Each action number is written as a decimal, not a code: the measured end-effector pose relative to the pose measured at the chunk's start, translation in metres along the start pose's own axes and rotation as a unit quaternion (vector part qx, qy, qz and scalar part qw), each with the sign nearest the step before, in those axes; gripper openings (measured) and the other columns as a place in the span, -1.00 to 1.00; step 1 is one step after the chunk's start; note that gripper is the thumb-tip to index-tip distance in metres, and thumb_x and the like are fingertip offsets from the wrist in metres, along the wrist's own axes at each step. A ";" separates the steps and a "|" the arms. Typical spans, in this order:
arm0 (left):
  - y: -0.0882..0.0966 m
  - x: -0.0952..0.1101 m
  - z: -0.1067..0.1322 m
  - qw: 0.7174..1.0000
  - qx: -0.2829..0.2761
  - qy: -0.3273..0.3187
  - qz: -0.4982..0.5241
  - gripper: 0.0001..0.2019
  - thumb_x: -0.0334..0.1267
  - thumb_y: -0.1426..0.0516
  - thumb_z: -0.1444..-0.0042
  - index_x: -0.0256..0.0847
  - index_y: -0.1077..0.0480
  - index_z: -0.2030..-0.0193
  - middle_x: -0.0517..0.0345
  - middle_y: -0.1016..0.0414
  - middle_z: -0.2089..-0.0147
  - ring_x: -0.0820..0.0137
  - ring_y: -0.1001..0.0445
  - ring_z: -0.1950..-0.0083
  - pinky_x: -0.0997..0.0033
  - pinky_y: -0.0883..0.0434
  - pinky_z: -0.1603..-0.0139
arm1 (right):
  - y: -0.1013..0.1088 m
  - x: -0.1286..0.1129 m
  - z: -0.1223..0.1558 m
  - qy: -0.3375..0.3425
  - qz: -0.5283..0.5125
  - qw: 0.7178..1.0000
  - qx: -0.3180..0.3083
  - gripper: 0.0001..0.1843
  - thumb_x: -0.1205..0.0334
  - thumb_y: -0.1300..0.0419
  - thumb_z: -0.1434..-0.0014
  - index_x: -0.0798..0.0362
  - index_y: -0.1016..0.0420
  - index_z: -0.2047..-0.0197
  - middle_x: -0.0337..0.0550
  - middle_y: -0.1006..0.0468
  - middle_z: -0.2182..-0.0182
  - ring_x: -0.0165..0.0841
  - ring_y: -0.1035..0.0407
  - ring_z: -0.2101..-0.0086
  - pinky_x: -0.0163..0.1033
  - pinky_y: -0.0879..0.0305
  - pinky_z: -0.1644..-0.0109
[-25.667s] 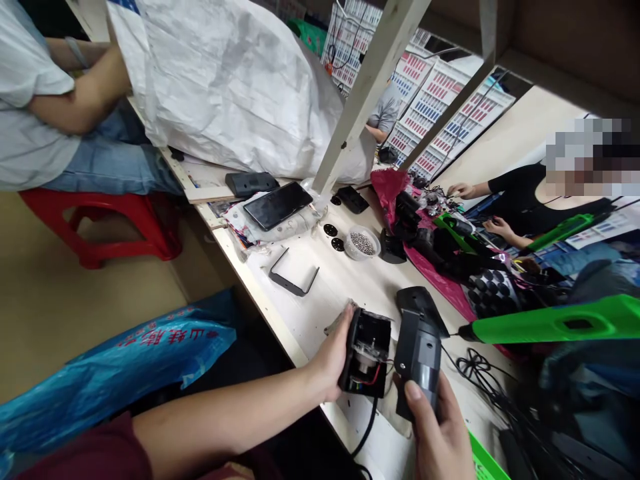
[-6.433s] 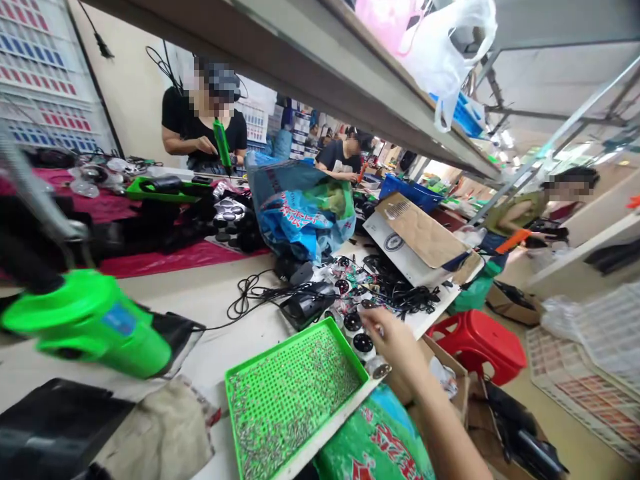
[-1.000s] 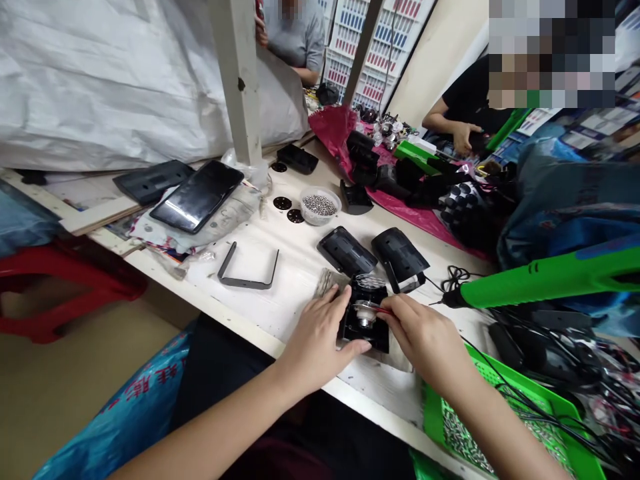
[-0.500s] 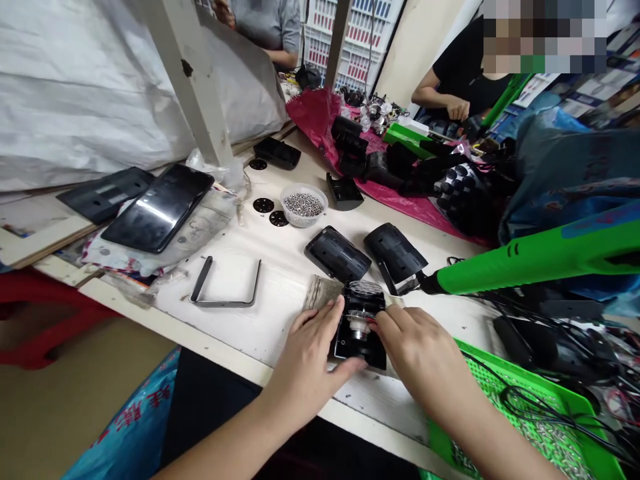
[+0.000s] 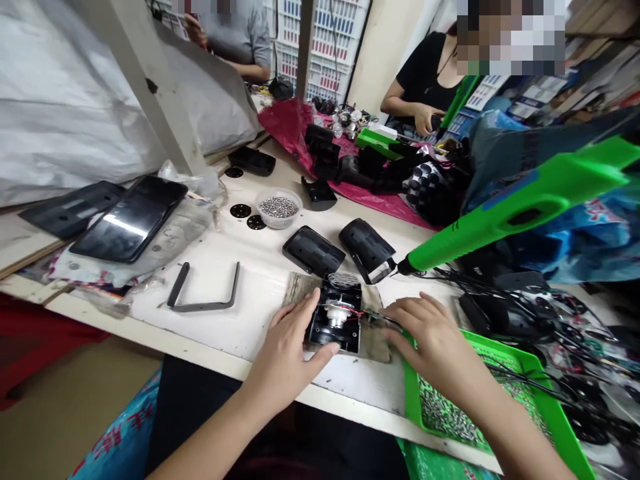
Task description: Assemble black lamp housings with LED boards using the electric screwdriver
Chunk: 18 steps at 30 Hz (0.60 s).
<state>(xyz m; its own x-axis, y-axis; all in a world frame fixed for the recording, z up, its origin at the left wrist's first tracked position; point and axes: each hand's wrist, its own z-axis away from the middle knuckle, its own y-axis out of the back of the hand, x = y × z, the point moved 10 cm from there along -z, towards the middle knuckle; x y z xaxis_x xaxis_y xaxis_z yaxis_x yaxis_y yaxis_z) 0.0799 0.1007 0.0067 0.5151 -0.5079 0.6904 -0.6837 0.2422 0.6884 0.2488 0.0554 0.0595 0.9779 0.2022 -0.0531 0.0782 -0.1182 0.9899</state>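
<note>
A black plastic housing point(image 5: 324, 332) lies on a grey-brown pad point(image 5: 377, 343) near the table's front edge. Inside it are a white and silver round part point(image 5: 337, 315), red wires point(image 5: 356, 311) and a wire-mesh piece at the far end. My left hand point(image 5: 286, 350) grips the housing's left side, fingers along its wall and thumb at the front. At the housing's right, my right hand point(image 5: 427, 333) is closed around a thin dark cable point(image 5: 386, 319) running from the red wires. My fingers partly hide the cable.
A green electric screwdriver point(image 5: 480, 223) hangs at the right above two black shells point(image 5: 367, 245). A green tray point(image 5: 537, 427) of screws sits under my right forearm. Left are a U-shaped bracket point(image 5: 205, 307), a bowl of small metal parts point(image 5: 279, 208) and a phone point(image 5: 130, 220). Two people work opposite.
My right hand has moved right, off the housing's edge, with the cable. My left hand stays on the housing. The view has shifted and the green screwdriver has swung.
</note>
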 end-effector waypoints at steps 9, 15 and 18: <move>-0.002 -0.001 0.003 1.000 0.003 0.010 -0.022 -0.26 -0.15 -0.18 -0.11 -0.10 0.03 -0.39 -0.09 -0.39 -0.21 -0.01 -0.31 -0.25 -0.09 -0.40 -0.12 | -0.013 0.005 -0.002 -0.018 0.002 1.000 0.007 -0.82 0.25 -0.07 -0.28 0.02 -0.50 0.24 -0.17 -0.52 0.38 -0.27 -0.37 0.29 -0.10 -0.25 0.09; 0.001 0.006 0.002 1.000 0.008 -0.011 -0.018 -0.24 -0.17 -0.20 -0.09 -0.06 0.05 -0.38 -0.08 -0.38 -0.22 0.04 -0.33 -0.25 -0.09 -0.37 -0.15 | -0.013 0.003 0.002 -0.023 0.005 1.000 0.016 -0.78 0.28 0.00 -0.31 0.04 -0.47 0.22 -0.16 -0.51 0.39 -0.26 -0.40 0.29 -0.11 -0.23 0.13; 0.002 0.009 0.001 1.000 0.005 -0.018 -0.019 -0.24 -0.18 -0.20 -0.11 -0.09 0.07 -0.39 -0.11 -0.38 -0.23 0.06 -0.33 -0.25 -0.08 -0.35 -0.18 | -0.016 0.001 0.003 -0.022 0.009 1.000 0.010 -0.82 0.26 -0.04 -0.29 0.04 -0.46 0.22 -0.16 -0.51 0.38 -0.25 -0.41 0.29 -0.12 -0.24 0.14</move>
<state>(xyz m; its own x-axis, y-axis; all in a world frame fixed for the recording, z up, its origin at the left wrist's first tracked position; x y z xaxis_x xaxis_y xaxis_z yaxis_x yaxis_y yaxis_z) 0.0825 0.0959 0.0137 0.5222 -0.5468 0.6545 -0.6690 0.2133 0.7120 0.2489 0.0549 0.0431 0.9869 0.1562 -0.0409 0.0632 -0.1404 0.9881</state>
